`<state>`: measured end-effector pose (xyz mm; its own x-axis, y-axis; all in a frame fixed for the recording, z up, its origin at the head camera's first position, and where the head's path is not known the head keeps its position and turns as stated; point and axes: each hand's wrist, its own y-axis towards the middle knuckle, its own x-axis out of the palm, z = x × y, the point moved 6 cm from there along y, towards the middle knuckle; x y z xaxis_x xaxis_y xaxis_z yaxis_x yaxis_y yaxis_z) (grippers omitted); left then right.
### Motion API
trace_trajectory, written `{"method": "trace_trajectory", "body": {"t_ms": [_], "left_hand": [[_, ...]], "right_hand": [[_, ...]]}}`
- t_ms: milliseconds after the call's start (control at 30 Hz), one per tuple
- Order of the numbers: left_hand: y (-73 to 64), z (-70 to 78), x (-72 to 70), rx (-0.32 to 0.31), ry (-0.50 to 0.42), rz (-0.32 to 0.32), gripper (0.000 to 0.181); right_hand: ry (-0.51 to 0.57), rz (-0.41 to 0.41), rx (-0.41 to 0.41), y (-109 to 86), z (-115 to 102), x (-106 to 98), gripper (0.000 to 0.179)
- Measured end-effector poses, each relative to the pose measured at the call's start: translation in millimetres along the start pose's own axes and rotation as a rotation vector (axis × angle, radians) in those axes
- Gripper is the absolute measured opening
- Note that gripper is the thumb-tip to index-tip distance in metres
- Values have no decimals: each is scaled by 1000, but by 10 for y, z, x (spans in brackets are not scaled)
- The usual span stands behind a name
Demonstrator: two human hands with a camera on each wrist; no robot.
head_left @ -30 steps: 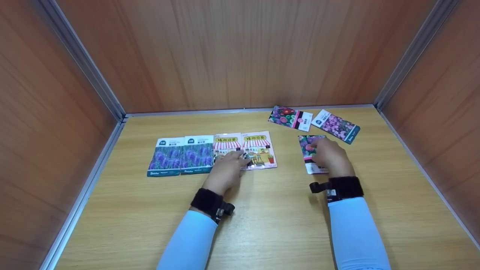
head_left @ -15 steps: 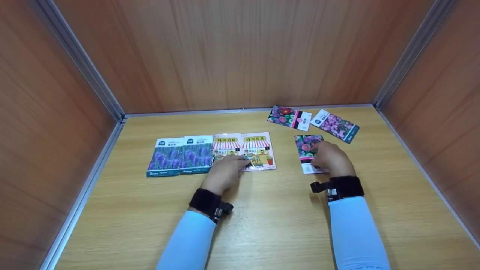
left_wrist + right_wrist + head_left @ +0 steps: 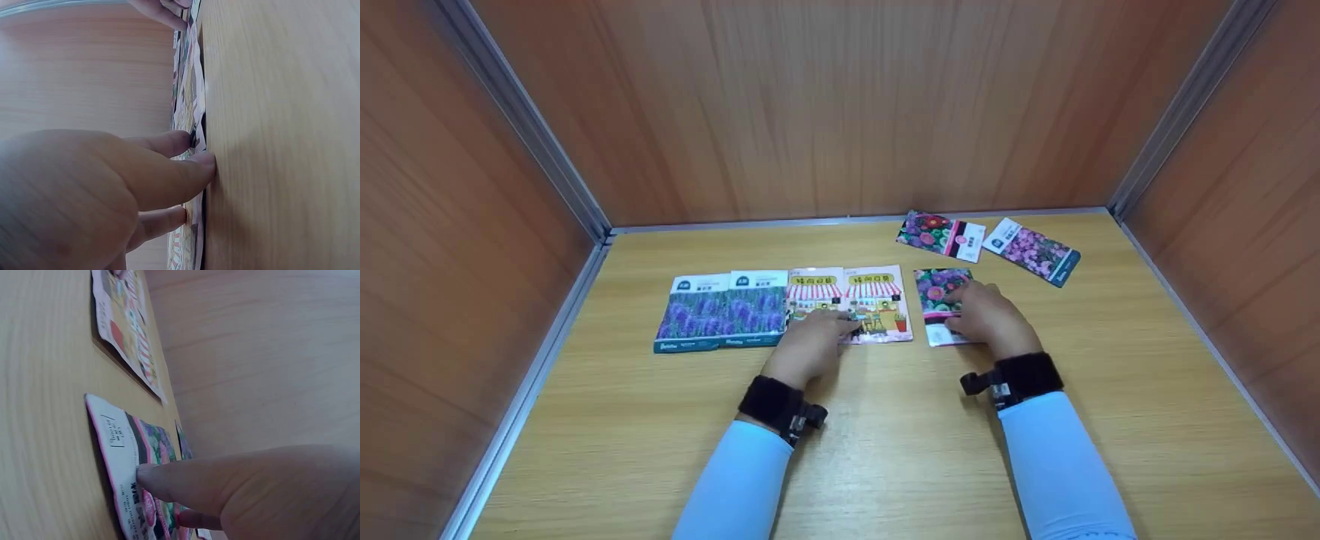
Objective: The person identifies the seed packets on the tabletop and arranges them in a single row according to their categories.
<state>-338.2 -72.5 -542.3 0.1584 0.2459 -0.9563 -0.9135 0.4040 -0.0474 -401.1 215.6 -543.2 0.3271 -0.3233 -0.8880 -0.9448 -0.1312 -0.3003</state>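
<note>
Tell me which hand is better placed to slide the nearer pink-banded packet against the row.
Probably the right hand: it touches the pink-banded packet, just apart from the right end of the row. The left hand touches the shop-picture packets instead.

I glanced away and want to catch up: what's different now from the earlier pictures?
The right hand has slid the pink-banded packet under it left, toward the awning packets; a gap remains. No new hold or release shows. The left hand stays on the awning packets; the purple-flower packets and the two angled packets at the back lie essentially as before.
</note>
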Motion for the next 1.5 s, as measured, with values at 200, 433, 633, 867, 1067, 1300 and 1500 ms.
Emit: {"method": "trace_trajectory", "body": {"t_ms": [200,433,633,867,1067,1300,1500], "left_hand": [[21,-1,12,-14,12,-12,52],[27,16,15,-22,24,-12,54],[35,57,14,14,71,22,57],[57,47,0,4,64,49,50],[62,39,10,3,56,45,59],[63,49,10,16,62,51,62],[71,50,12,6,63,41,63]], "right_hand": [[-32,26,-22,24,-122,90,59],[-39,29,-38,35,-142,134,64],[-42,30,-46,27,-156,124,63],[-30,11,-70,14,-201,141,59],[-35,22,-90,6,-234,147,57],[-31,26,-82,16,-242,144,57],[1,48,-67,27,-218,115,58]]}}
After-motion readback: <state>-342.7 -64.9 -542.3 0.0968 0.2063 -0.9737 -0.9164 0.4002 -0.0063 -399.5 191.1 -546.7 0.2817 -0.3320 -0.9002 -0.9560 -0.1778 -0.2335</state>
